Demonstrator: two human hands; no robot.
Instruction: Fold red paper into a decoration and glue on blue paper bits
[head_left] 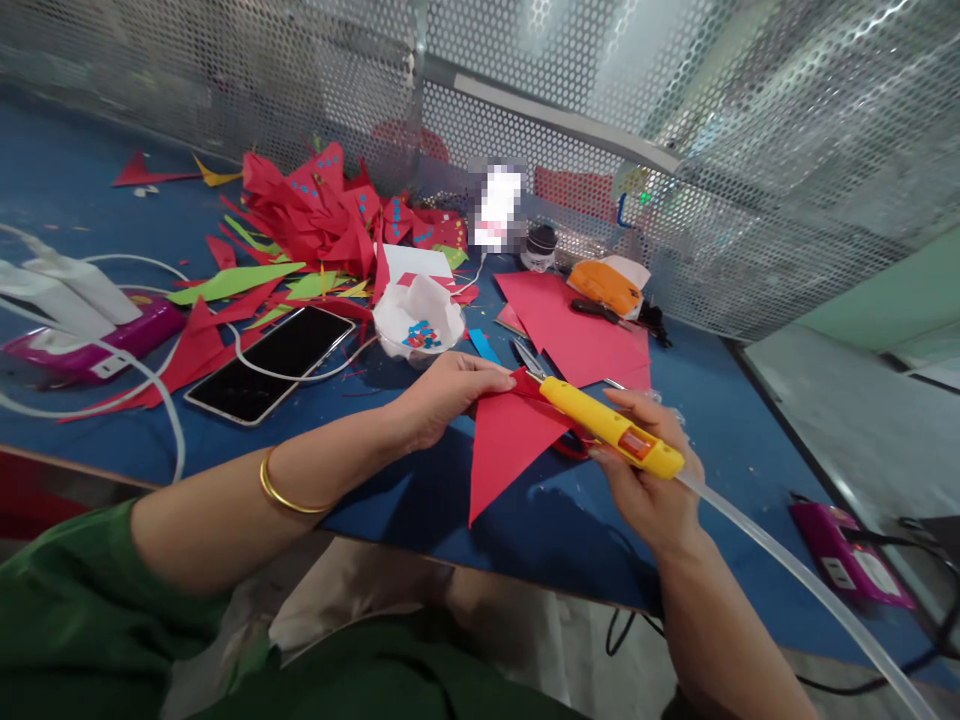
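Note:
My left hand [450, 395] pinches the top corner of a folded red paper piece [506, 445], whose pointed end hangs down toward the table's front edge. In my right hand [656, 480] is a yellow glue gun [611, 425], with its nozzle at the paper just right of my left fingertips. A clear glue stick [795, 570] runs out of the gun's rear toward the lower right. Behind the paper lie scissors [529, 358], their red handle partly hidden. A bowl lined with white paper [420, 305] holds small blue and red bits beyond my left hand.
Red paper sheets [570, 325], an orange roll [606, 288] and a black-handled tool [596, 310] lie behind the gun. At left are a phone [270, 365], white cables, a purple power strip [142, 325] and piled red cutouts [322, 215]. Another purple strip [851, 555] sits at right.

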